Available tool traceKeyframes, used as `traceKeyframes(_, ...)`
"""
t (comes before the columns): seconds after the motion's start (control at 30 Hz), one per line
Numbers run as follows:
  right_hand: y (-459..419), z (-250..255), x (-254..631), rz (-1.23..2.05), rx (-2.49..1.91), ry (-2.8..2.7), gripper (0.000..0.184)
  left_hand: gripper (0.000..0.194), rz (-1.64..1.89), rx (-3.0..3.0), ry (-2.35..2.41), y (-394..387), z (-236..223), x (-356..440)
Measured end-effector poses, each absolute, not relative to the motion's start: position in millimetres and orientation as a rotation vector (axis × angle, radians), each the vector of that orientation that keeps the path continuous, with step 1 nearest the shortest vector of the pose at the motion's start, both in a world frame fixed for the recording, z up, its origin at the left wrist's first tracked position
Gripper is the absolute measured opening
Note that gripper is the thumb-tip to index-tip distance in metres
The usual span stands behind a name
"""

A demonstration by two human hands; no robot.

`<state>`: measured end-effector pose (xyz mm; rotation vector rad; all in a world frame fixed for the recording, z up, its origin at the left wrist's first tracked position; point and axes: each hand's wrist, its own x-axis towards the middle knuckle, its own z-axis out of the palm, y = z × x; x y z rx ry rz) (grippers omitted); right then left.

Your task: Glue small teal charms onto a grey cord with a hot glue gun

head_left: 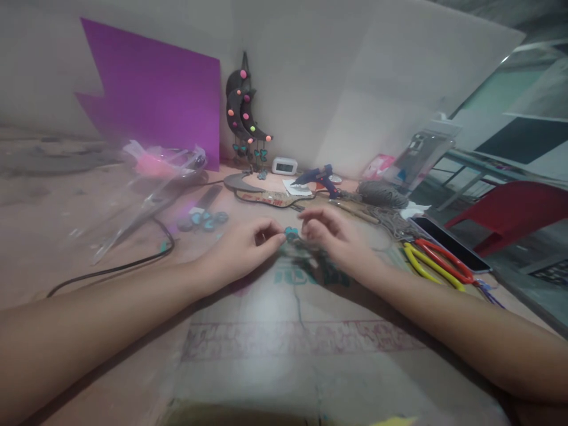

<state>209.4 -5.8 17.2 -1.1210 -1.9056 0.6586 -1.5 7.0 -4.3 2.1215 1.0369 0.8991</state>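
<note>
My left hand [248, 245] is closed in a pinch on a small teal piece with a dark grey edge [291, 234]. Just to the right of that piece is my right hand [331, 236], fingers bent and slightly apart, with nothing visible between them; it is a little blurred. Both hands are above a printed plastic-like sheet [248, 378] with teal lettering and a reddish patterned band. A thin dark line runs down from below the teal piece; I cannot tell if it is thread. More teal-and-grey pieces [206, 220] lie to the left.
A crescent hanging with coloured dots [242, 112] is at the back, near a purple sheet [177, 100], small clock [284, 166] and blue glue gun [319, 177]. Grey yarn [381, 194], a phone [448, 242] and red-and-yellow-handled tools [437, 263] lie right. A black cord [119, 267] crosses left.
</note>
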Motion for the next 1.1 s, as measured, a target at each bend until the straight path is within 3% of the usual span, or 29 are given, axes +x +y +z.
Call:
traceKeyframes(0.17,32,23,245,0.060,-1.242,-2.054,0.021,0.019,0.900,2.229,1.003,6,-8,-2)
traceKeyframes(0.3,59,5,264,-0.093,-1.335,-2.282,0.029,0.019,0.891,2.292,0.995,4,-7,-2)
traceKeyframes(0.47,64,-7,264,-0.247,-1.372,-2.448,0.016,0.018,0.903,2.307,0.987,5,-7,-2)
traceKeyframes(0.57,62,-8,260,-0.295,-1.430,-2.448,0.021,0.017,0.910,2.312,0.983,5,-7,-2)
traceKeyframes(0.83,58,2,262,-0.095,-1.668,-2.265,0.030,0.017,0.916,2.381,0.944,4,-6,-3)
traceKeyframes(0.97,44,22,259,0.139,-1.484,-2.228,0.024,0.015,0.920,2.413,0.944,4,-6,-4)
traceKeyframes(1.1,21,39,256,0.381,-1.403,-2.319,0.040,0.015,0.937,2.440,0.925,4,-6,-4)
